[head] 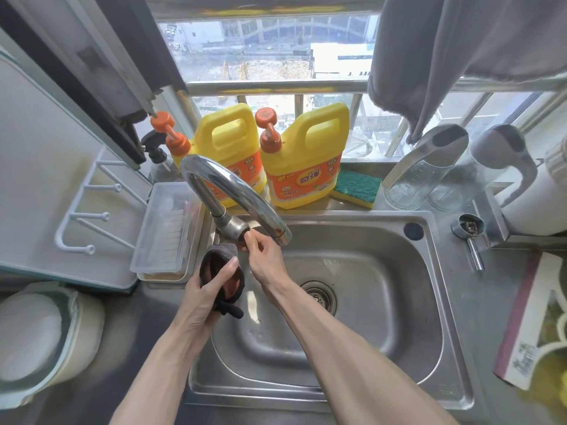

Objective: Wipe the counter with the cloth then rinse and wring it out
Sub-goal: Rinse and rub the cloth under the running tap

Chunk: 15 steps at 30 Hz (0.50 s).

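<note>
Status: your left hand (208, 289) clenches the bunched cloth (222, 271) over the sink's (429, 302) left edge; right-hand fingers (250, 240) pinch the faucet (233, 194) base. No water visible; rinse, wring pending.

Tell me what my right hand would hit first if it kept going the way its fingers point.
Most likely the faucet base: the right hand points up and left, fingertips already at or touching it, though depth is unclear. The left hand holds the cloth just below.

Cloth (221, 271) in left hand (204, 294): dark grey, rust-orange inner face. Beyond both hands: two yellow jugs (303, 157), orange labels and pumps. Sponge (356, 188) right of them: green over yellow. Sink (383, 271) silver steel.
</note>
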Each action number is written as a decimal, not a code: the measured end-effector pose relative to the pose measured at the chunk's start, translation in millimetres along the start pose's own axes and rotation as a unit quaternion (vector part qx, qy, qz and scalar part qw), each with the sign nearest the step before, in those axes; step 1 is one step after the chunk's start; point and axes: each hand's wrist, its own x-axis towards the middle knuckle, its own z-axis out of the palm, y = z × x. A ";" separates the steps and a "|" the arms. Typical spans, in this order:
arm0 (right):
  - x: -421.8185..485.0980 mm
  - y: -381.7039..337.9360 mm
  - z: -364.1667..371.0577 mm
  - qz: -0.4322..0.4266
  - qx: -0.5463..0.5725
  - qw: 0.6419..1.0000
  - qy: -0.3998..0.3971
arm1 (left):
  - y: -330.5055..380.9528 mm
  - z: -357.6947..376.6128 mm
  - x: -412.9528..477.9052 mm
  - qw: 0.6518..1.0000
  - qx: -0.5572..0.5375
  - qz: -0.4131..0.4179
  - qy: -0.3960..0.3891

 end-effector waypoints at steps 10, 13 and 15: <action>-7.5 -2.9 3.3 0.039 0.053 0.998 0.011 | -7.1 -0.1 -0.1 1.000 -0.007 0.000 0.019; -16.6 -6.6 -1.6 0.087 0.134 0.986 0.041 | -6.5 5.9 -6.0 1.000 -0.007 0.006 0.012; -30.7 -7.9 -20.6 0.126 0.239 0.960 0.070 | -9.1 12.3 -8.5 1.000 -0.006 0.002 0.005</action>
